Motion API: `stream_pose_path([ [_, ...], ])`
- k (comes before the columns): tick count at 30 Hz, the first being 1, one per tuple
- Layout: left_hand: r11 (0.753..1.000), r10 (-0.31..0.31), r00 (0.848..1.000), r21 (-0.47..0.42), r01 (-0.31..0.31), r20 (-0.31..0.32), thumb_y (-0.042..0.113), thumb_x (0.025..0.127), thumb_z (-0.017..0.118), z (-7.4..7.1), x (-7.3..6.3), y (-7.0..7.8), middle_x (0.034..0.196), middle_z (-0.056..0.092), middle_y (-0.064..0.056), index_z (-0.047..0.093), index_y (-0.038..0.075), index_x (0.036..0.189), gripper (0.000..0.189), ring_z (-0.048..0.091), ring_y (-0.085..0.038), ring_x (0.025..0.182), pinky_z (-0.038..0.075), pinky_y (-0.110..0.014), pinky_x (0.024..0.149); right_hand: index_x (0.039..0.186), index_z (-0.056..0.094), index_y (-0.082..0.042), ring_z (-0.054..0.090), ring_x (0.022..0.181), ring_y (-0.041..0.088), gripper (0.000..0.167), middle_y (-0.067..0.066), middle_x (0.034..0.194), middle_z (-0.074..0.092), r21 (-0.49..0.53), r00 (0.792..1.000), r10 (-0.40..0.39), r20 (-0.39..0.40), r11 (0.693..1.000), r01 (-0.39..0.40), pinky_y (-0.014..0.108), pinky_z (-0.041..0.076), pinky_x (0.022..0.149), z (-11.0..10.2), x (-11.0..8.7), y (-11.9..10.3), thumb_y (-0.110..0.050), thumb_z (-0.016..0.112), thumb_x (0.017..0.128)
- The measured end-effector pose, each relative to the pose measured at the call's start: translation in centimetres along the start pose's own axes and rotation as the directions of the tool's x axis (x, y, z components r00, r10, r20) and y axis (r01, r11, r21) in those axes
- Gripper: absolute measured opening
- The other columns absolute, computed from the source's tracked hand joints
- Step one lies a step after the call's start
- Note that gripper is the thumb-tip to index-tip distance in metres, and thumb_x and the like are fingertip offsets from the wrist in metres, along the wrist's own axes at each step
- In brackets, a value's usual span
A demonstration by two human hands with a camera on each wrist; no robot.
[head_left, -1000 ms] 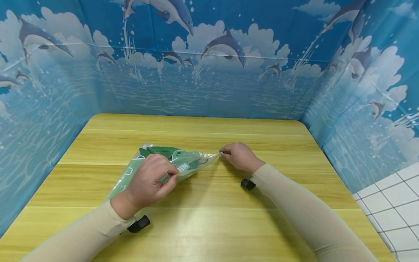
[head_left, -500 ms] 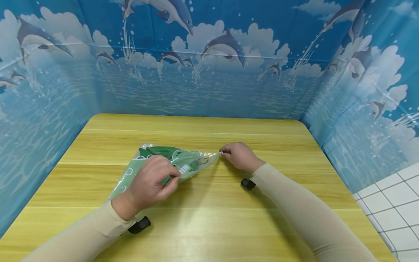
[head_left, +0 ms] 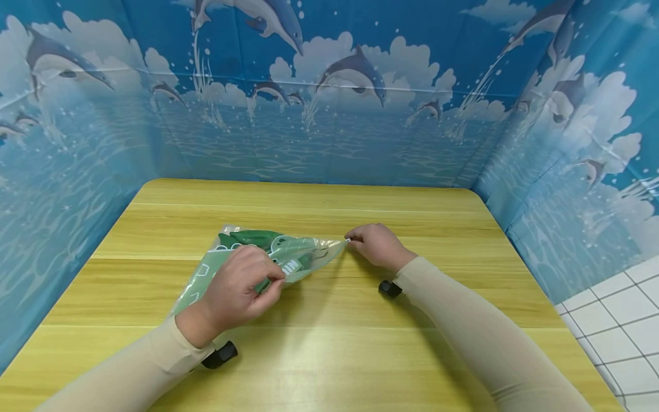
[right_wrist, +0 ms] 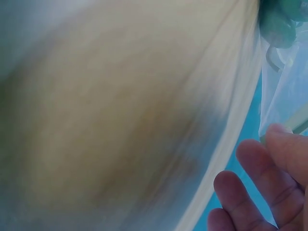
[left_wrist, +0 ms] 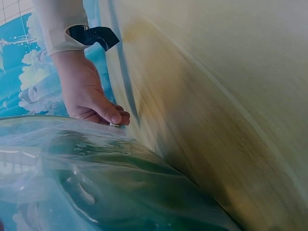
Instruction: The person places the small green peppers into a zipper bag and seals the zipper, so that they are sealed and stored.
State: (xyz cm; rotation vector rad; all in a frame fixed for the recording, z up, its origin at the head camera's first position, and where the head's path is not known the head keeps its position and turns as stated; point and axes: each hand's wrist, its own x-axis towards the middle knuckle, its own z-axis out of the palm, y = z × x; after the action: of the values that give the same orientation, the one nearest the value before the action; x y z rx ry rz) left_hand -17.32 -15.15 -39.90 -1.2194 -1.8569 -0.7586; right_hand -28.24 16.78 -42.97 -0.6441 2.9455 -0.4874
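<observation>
A clear plastic zip bag point(head_left: 304, 266) with pale green print and white lettering lies slanted across the table, left of centre. Through its film show dark green vegetables point(head_left: 254, 237), and a curved stem pokes out beside them in the right wrist view; they look like green peppers. My left hand point(head_left: 234, 286) is over the near side of the bag, thumb and forefinger pinching its edge. With thumb and forefinger, my right hand point(head_left: 378, 247) pinches a small white slider point(left_wrist: 114, 125) at the bag's right corner. The bag's edge is drawn out between both hands.
Everything rests on a yellow wood-grain table point(head_left: 329, 355). Blue dolphin-print curtains point(head_left: 329, 131) hang behind the table and along both sides. White wall tiles point(head_left: 618, 326) show at the lower right. Each wrist carries a black camera point(head_left: 220, 355).
My left hand has shifted very slightly to the right along with the bag's near edge. The right hand keeps its place at the corner.
</observation>
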Motion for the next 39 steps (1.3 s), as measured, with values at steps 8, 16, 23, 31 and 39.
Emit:
stream_pose_path([
  [8,1.000,-0.002,1.000,0.010,0.002,0.006,0.023,0.106,0.051,0.2,-0.2,0.1,0.075,0.063,0.007,0.068,0.015,0.087,0.026,0.053,-0.013,0.072,0.045,-0.031,0.073,0.134,0.073,-0.011,0.074,0.110,0.024,0.032,0.007,0.123,0.078,0.001,1.000,-0.003,0.018,1.000,0.003,0.046,0.058,0.098,0.0,-0.3,0.0,-0.023,0.066,0.106],
  [16,1.000,-0.015,0.999,0.020,0.015,0.028,0.022,0.104,0.053,0.5,-0.5,0.3,0.076,0.062,0.008,0.068,0.016,0.087,0.024,0.053,-0.013,0.073,0.043,-0.030,0.072,0.136,0.071,-0.009,0.073,0.113,0.025,0.033,0.008,0.125,0.077,0.013,0.999,-0.004,0.035,1.000,0.004,0.046,0.057,0.101,0.1,-0.4,0.1,-0.021,0.066,0.105],
  [23,0.999,-0.026,0.998,0.037,0.024,0.063,0.019,0.100,0.057,1.2,-0.9,0.3,0.076,0.063,0.009,0.069,0.016,0.088,0.017,0.053,-0.013,0.072,0.043,-0.030,0.069,0.140,0.068,-0.008,0.070,0.123,0.029,0.035,0.009,0.133,0.074,0.019,0.999,0.014,0.043,1.000,-0.015,0.048,0.055,0.107,0.2,-0.4,0.2,-0.018,0.062,0.107],
  [31,0.999,-0.045,0.984,0.028,0.041,0.175,0.015,0.093,0.066,2.0,-1.2,0.7,0.082,0.068,0.011,0.072,0.020,0.090,0.008,0.058,-0.012,0.078,0.046,-0.033,0.074,0.146,0.062,-0.007,0.063,0.135,0.034,0.038,0.012,0.146,0.066,0.031,0.998,0.059,0.018,0.998,-0.059,0.052,0.050,0.113,-0.4,-0.7,0.3,-0.018,0.053,0.111],
  [39,0.999,-0.013,0.974,0.036,0.005,0.227,0.014,0.090,0.073,3.1,-1.4,1.2,0.087,0.070,0.012,0.073,0.020,0.091,0.007,0.062,-0.012,0.085,0.051,-0.034,0.080,0.149,0.059,-0.006,0.062,0.135,0.036,0.046,0.016,0.150,0.062,0.072,0.996,0.086,-0.031,0.994,-0.083,0.056,0.046,0.116,-1.0,-0.7,0.9,-0.032,0.053,0.112],
])
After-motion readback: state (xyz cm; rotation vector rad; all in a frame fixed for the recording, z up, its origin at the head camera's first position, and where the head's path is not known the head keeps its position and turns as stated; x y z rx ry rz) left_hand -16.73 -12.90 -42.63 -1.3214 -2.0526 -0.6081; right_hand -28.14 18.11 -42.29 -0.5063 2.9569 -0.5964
